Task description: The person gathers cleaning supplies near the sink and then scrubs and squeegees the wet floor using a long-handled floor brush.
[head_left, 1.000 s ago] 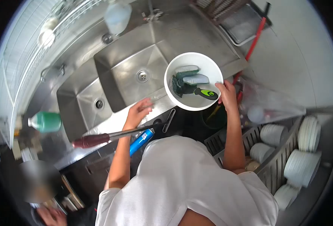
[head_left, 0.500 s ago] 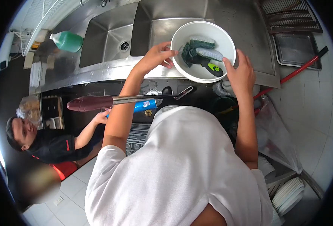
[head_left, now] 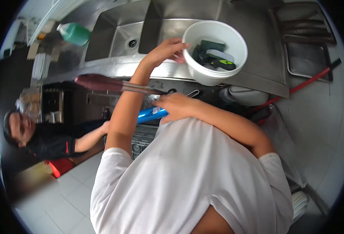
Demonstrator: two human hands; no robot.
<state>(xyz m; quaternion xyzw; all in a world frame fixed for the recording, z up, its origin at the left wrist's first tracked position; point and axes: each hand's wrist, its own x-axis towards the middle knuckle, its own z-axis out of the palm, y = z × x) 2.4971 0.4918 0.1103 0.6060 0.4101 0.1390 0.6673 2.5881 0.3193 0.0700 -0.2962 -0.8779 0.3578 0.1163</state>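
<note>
A white bucket [head_left: 207, 74] tilts over the front edge of the sink counter. Inside it are green-and-white scrub pads [head_left: 213, 45] and a tool with a black and lime handle [head_left: 223, 64]. My left hand [head_left: 166, 52] grips the bucket's left rim. Across my body, my right hand [head_left: 176, 106] is closed round the right end of a blue cylinder [head_left: 146, 115], whose other end is by a co-worker's hand [head_left: 106, 126]. Tongs with a maroon handle [head_left: 100, 83] cross in front of my left forearm; their far end lies close to my right fingers.
Two sink basins [head_left: 119, 39] lie beyond my left arm, with a green liquid bottle [head_left: 74, 34] at their left. A co-worker [head_left: 55, 140] is at the left. At the right are a metal tray [head_left: 308, 58], a rack [head_left: 302, 23] and a red pole [head_left: 308, 83].
My right hand has left the bucket's right side and moved down and left to the blue cylinder. The bucket has tilted and shifted slightly right, with my left hand still at its rim.
</note>
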